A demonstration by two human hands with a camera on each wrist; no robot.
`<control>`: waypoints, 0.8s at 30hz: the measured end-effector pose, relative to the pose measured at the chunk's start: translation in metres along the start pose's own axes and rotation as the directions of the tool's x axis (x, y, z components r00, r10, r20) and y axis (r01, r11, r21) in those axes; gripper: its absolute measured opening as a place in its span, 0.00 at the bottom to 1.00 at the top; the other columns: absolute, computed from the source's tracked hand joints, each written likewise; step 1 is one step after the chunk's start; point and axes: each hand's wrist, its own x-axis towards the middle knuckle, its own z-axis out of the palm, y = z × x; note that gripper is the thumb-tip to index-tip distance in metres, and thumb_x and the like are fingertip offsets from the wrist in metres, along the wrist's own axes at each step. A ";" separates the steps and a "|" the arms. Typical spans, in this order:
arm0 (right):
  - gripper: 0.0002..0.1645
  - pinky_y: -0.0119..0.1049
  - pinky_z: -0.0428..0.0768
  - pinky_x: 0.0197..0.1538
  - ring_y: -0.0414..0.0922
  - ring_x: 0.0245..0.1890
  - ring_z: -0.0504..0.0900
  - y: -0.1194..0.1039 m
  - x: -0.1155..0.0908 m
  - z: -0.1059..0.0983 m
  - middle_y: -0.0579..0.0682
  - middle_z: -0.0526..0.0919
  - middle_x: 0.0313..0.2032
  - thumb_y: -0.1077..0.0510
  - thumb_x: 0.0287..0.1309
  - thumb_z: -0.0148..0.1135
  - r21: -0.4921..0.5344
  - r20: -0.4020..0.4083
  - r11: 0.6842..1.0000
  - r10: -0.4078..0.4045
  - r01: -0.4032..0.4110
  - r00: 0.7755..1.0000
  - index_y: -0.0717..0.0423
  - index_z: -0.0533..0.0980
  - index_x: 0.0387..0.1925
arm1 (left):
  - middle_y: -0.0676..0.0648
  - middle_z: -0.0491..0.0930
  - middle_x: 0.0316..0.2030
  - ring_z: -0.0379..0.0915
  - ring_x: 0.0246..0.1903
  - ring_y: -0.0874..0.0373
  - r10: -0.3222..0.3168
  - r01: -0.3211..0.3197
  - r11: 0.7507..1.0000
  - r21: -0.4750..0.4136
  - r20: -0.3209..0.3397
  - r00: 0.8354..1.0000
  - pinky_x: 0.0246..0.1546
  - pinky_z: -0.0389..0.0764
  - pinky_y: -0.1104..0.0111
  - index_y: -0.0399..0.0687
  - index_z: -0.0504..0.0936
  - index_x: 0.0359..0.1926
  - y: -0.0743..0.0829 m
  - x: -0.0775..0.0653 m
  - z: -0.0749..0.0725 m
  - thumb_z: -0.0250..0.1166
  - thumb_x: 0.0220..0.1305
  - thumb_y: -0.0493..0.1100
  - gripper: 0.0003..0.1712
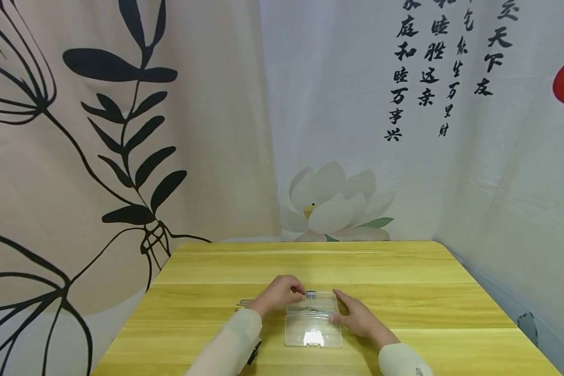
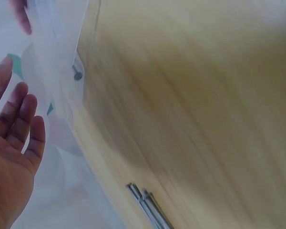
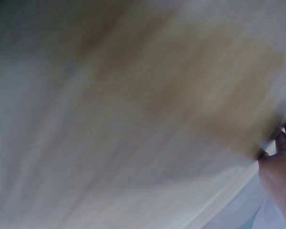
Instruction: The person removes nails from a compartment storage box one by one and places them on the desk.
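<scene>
1. Clear, rectangular, hinged plastic box [image 1: 305, 324]: it lies open on the yellow wood-grained tabletop [image 1: 404, 303], in front of the person and between the two hands, one half nearer the body and the other farther off.

2. The bare right hand [image 1: 359, 317] grips the box's right edge, fingers curved round the far half and thumb near the hinge line. The right wrist view is blurred, but it too shows that hand at an edge.

3. The bare left hand [image 1: 279, 293] is bent over the far half's left side. From the head view its thumb and forefinger come close together; I cannot tell whether they pinch anything. The left wrist view shows other fingers loosely curved and slightly apart.

4. A small, grey, round-headed metal nail [image 2: 77, 74] shows at a corner of the clear plastic. A few thin, silvery metal rods [image 2: 157, 210], perhaps more nails, lie together on the tabletop, left of the box and partly behind the left hand from above.

5. My reading: the step in hand is placing or adjusting something small in the far half while the right hand steadies the box. The next move seems to call for precise left fingertips and a firm right hold, so that the light plastic does not slide.
</scene>
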 end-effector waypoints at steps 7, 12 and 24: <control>0.49 0.68 0.55 0.66 0.69 0.69 0.58 0.002 0.001 0.000 0.68 0.61 0.70 0.46 0.59 0.69 -0.002 0.006 1.000 0.011 -0.011 1.000 0.58 0.58 0.75 | 0.59 0.79 0.30 0.71 0.31 0.68 -0.027 0.026 0.999 0.039 0.009 1.000 0.36 0.76 0.71 0.45 0.87 0.35 0.001 0.006 0.012 0.71 0.62 0.40 0.03; 0.49 0.67 0.55 0.66 0.69 0.69 0.58 0.002 0.002 0.000 0.67 0.61 0.70 0.46 0.59 0.69 -0.004 0.009 1.000 0.009 -0.009 1.000 0.58 0.58 0.75 | 0.60 0.78 0.31 0.71 0.32 0.68 -0.035 0.035 0.998 0.044 0.019 0.999 0.37 0.76 0.71 0.45 0.87 0.35 0.001 0.008 0.019 0.71 0.62 0.39 0.03; 0.50 0.68 0.53 0.66 0.69 0.70 0.56 0.003 0.002 0.001 0.67 0.59 0.71 0.46 0.59 0.69 0.004 0.015 1.000 0.009 -0.009 1.000 0.58 0.57 0.75 | 0.59 0.77 0.30 0.70 0.32 0.68 0.002 -0.007 0.995 0.099 0.053 0.999 0.38 0.75 0.72 0.50 0.88 0.28 0.001 0.013 0.030 0.73 0.58 0.36 0.04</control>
